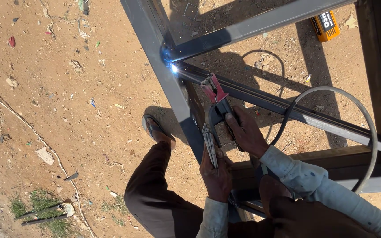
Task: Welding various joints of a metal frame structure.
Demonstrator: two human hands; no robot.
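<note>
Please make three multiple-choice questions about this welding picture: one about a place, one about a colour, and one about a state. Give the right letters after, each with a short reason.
1. Where is the bright welding spark?
A. on the yellow box
B. where the metal frame bars meet
C. on the sandal

2. What colour are the jaws of the electrode holder?
A. red
B. green
C. white

3. What does the left hand hold?
A. nothing
B. a hammer
C. a bundle of welding rods

Answers:
1 B, the glow sits at the joint of the grey bars.
2 A, the clamp tips above the right hand are red.
3 C, thin grey rods stick out together from the closed left hand.
</note>
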